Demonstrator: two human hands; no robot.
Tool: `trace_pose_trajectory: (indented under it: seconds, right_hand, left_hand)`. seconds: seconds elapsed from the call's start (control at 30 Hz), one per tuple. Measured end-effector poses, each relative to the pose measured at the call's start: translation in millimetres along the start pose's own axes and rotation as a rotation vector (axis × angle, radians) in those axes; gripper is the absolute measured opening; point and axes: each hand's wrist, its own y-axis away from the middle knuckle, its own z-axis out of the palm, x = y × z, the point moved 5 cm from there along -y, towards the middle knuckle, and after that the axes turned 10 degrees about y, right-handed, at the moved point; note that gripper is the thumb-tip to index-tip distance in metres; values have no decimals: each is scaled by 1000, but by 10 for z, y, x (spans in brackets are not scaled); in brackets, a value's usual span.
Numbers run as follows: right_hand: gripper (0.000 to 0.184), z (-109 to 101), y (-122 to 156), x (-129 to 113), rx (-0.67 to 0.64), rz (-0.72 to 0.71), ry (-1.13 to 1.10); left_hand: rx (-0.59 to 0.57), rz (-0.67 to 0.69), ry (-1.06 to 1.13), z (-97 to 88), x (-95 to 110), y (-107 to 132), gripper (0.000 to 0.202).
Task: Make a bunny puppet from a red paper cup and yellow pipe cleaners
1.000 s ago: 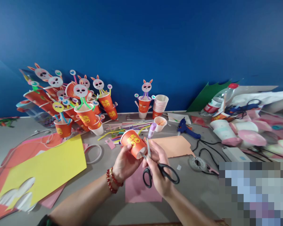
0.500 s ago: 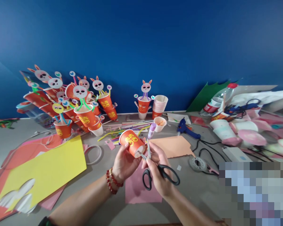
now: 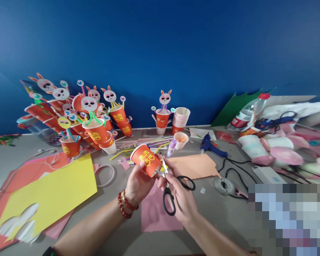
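Visibly, left hand (image 3: pixel 140 183) grips tapered paper cup (image 3: pixel 146 160), right hand (image 3: pixel 182 201) holds black-looped metal scissors (image 3: pixel 166 172), cup interior mostly hidden.

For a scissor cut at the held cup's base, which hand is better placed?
Probably the right hand: it holds the scissors, blades parted close to the base of the red cup. The left hand is occupied gripping the cup's side.

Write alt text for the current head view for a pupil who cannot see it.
A person's left hand holds a tilted red paper cup; the right hand holds open scissors at its base. Behind are rabbit-faced cup figures, a stack of cups and a blue wall.
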Motion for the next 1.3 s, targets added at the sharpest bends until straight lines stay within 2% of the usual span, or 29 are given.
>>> trace_pose_trajectory:
  seconds: [0.13,0.23,0.4,0.57,0.77,0.9,1.03,1.1,1.17,1.3]
  right_hand:
    - [48,-41,41,-7,48,-94,134]
    - [49,-51,78,-49,48,-168,269]
    - [44,-28,129,-123,11,-259,434]
    - [44,-61,117,-122,-6,-338,552]
    - [45,-53,127,-175,-101,-449,695]
    - [50,-42,137,-224,-121,-597,840]
    - [61,17,145,-317,-121,-865,1047]
    - [65,42,146,-346,-131,-946,1087]
    - [63,41,132,-348,-142,-915,1079]
    - [44,-6,98,-271,-187,-606,877]
  left_hand:
    - [-40,-81,-22,19,-65,2,37]
    - [-25,-132,-24,24,-104,13,38]
    - [68,-118,0,-2,-105,30,34]
    - [104,-122,11,-5,-111,37,31]
    - [161,-115,-21,-9,-95,34,27]
    - [182,-126,-37,-30,-92,33,26]
    - [260,-161,-40,-61,-80,47,29]
    - [301,-183,-45,-67,-74,59,33]
    - [306,-200,-42,-59,-75,66,36]
    - [230,-246,-23,-37,-123,67,43]
